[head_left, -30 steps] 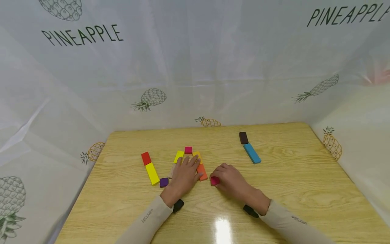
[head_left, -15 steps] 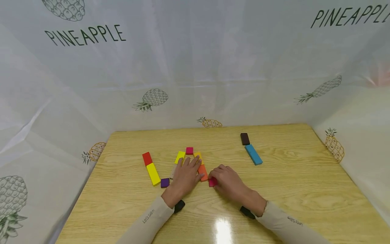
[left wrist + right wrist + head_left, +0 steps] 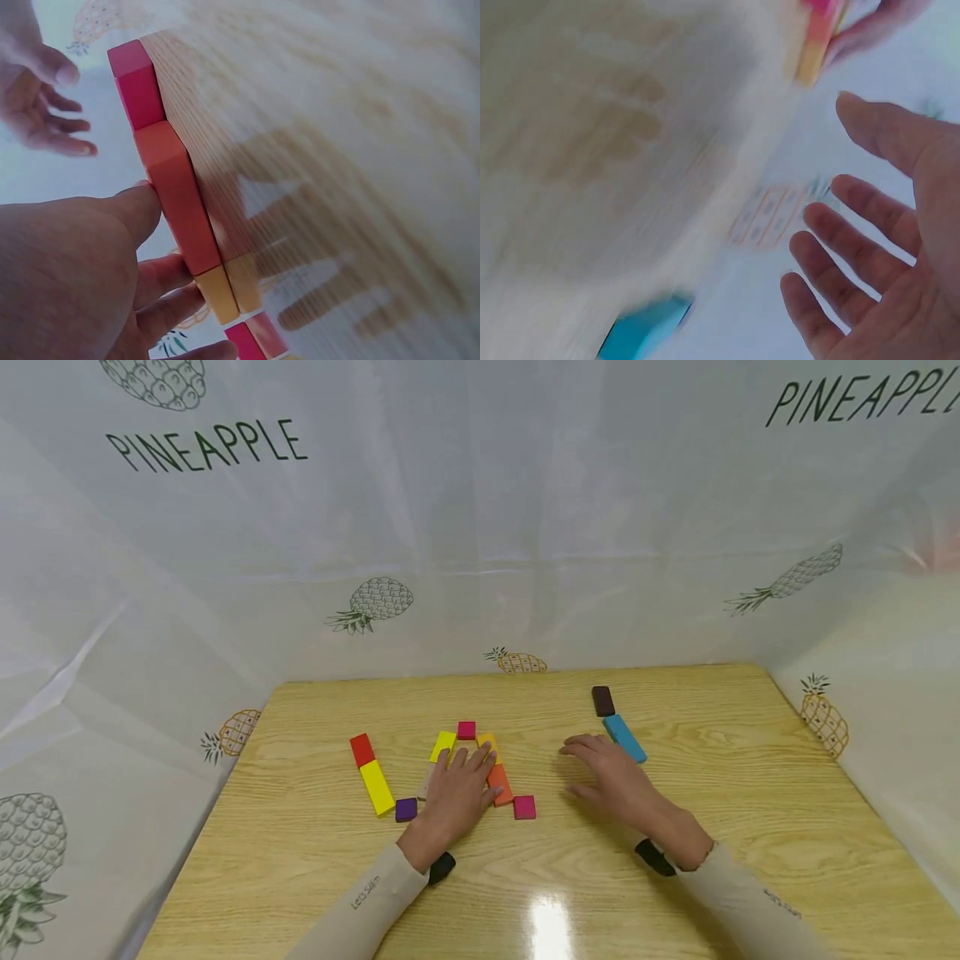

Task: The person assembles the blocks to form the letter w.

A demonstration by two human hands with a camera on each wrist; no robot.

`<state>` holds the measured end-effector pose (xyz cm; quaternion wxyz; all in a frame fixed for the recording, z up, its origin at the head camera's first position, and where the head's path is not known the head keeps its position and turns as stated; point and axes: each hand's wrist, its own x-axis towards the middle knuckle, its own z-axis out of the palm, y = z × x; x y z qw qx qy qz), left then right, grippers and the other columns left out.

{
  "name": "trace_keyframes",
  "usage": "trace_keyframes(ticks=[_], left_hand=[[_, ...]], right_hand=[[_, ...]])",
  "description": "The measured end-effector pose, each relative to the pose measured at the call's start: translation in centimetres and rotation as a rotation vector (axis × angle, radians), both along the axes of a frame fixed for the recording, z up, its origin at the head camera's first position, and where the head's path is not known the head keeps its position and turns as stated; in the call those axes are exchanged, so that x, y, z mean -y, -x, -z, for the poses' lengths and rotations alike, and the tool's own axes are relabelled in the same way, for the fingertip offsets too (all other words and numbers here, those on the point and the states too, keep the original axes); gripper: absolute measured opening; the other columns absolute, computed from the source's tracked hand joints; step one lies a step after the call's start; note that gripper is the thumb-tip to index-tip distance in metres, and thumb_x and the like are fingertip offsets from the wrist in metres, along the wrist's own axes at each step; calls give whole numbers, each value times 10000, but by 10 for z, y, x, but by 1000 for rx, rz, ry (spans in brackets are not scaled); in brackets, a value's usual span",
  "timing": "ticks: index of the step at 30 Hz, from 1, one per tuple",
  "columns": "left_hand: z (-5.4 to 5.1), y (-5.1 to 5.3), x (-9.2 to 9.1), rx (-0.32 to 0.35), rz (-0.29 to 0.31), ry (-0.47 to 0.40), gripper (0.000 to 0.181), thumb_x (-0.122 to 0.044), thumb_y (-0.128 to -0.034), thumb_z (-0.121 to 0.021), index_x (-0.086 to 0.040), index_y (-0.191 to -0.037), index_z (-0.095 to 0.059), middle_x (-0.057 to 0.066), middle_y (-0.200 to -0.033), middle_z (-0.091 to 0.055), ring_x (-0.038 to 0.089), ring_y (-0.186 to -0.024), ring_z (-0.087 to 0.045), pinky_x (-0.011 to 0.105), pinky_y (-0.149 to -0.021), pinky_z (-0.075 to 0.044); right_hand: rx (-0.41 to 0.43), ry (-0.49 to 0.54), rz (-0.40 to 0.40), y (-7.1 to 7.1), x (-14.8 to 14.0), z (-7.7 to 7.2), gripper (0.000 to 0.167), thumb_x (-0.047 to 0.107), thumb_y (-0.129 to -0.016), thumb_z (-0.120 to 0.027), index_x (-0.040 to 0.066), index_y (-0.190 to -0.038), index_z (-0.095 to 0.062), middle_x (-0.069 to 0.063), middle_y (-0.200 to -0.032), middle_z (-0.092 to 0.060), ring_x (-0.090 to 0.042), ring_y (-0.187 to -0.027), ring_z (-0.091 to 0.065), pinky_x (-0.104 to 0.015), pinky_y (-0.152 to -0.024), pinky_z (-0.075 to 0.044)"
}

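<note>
My left hand (image 3: 456, 793) lies over a row of blocks with its fingers spread. Its thumb touches the side of an orange block (image 3: 500, 787), which joins a light-orange block (image 3: 488, 747). A pink block (image 3: 525, 807) sits against the orange one's near end, and another pink block (image 3: 467, 731) stands at the far end. Beside the fingers are a yellow block (image 3: 442, 745) and a pale block (image 3: 427, 783), partly covered by the hand. My right hand (image 3: 618, 781) hovers with parted fingers, holding nothing, close to a blue block (image 3: 625, 739).
A purple block (image 3: 406, 810) lies left of my left wrist. Farther left, a red block (image 3: 362, 750) meets a long yellow block (image 3: 377, 788). A dark brown block (image 3: 603, 701) touches the blue one's far end. A pineapple-printed sheet (image 3: 480, 527) surrounds the wooden table (image 3: 720, 727).
My right hand slid the pink block left against the orange block, let go of it, and moved right towards the blue block. The left hand has stayed in place.
</note>
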<state>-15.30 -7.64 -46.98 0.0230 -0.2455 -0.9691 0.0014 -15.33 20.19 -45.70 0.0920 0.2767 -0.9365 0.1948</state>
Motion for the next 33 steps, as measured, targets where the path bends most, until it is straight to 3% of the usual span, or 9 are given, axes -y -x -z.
trace_keyframes(ticks=[6,13,20,33], left_hand=[[2,-1,1,9,-4,2,577,-459,-1072,-593,-144,-1554,-561,34,-1632,-493,318,-1423,-523,566,-1203,-355],[1,0,0,4,-6,20,579,-469,-1077,-579,-157,-1563,-552,24,-1638,-486,311,-1430,-516,561,-1206,-354],[1,1,-1,20,-17,28,580,-466,-1079,-575,-157,-1569,-543,20,-1642,-480,302,-1427,-513,554,-1210,-348],[2,0,-2,46,-29,7,579,-449,-1084,-573,-151,-1579,-529,23,-1651,-467,310,-1431,-511,562,-1219,-337]], right_hand=[[69,-10,28,15,-50,1,660,115,-858,-890,-48,-1429,-604,-277,-1505,-544,-525,-1353,-525,-701,-1058,-448],[127,-28,-1,25,-86,4,794,143,-863,-888,-61,-1526,-502,-316,-1572,-443,-590,-1349,-482,-744,-1043,-422],[123,-64,-50,33,-101,5,792,146,-873,-874,-69,-1531,-490,-335,-1584,-415,-617,-1341,-472,-768,-1009,-424],[195,-109,-77,44,-107,6,809,23,-846,-801,-77,-1563,-439,-347,-1613,-360,-624,-1382,-423,-792,-1015,-399]])
